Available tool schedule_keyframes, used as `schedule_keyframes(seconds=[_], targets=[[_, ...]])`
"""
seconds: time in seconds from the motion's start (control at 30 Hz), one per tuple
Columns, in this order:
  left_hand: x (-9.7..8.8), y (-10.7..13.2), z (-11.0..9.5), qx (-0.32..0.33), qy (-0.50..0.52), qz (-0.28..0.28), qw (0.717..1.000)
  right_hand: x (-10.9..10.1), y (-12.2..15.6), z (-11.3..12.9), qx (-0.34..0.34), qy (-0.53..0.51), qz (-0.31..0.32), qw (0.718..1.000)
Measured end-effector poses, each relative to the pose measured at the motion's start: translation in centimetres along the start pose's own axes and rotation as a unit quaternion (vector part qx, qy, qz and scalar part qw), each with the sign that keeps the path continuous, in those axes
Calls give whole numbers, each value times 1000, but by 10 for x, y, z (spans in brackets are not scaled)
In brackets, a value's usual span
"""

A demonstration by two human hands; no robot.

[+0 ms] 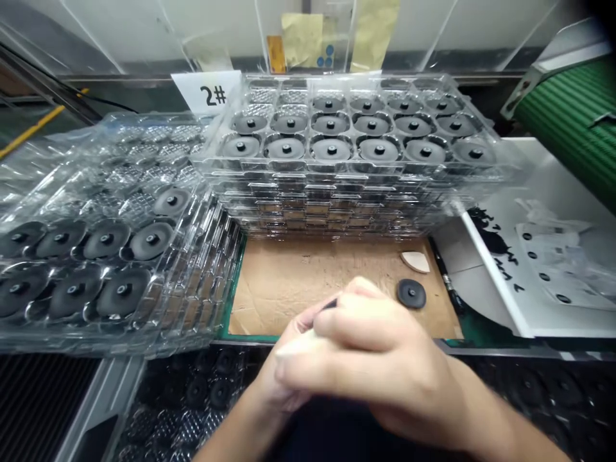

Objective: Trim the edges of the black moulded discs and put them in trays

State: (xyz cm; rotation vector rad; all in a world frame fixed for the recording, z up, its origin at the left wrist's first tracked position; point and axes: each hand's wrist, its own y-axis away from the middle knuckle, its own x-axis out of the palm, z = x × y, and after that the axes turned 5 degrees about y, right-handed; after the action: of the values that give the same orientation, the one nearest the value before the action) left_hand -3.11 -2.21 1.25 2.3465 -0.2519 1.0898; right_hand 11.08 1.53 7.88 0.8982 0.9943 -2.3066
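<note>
My two hands meet over the front of the cardboard sheet, slightly blurred. My right hand (385, 350) is closed, its fingers pinching a pale pointed piece (303, 344). Beneath and behind it is my left hand (283, 378), mostly covered. Its fingers curl around a black part (330, 305), of which only a dark edge shows. Just right of my hands, a black rounded-square part with a central hub (411, 293) lies on the cardboard (289, 276). Above that part is a cream, leaf-shaped piece (415, 261).
Stacked clear trays (332, 186) with black round parts stand behind the cardboard; another tray stack (158, 282) stands left. A black pen-like tool (447, 279) lies along the right edge. Farther right are a white bin (553, 301) and a green ribbed roll (572, 115).
</note>
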Motion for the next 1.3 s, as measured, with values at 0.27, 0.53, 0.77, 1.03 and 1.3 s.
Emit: schedule_keyframes(seconds=[0.27,0.53,0.77,1.03,1.3], targets=[[7,21,5,-21,149,82,985,56,48,-98,312,-163,-48,935],[12,28,10,-52,203,123,970,103,107,-91,364,-111,-138,914],[31,15,13,-82,193,155,965,49,124,-69,373,-171,-167,897],[38,-5,16,310,-411,126,848,20,127,-58,379,-191,-223,878],[44,-31,11,297,-545,141,771,-7,114,-51,245,-295,-279,880]])
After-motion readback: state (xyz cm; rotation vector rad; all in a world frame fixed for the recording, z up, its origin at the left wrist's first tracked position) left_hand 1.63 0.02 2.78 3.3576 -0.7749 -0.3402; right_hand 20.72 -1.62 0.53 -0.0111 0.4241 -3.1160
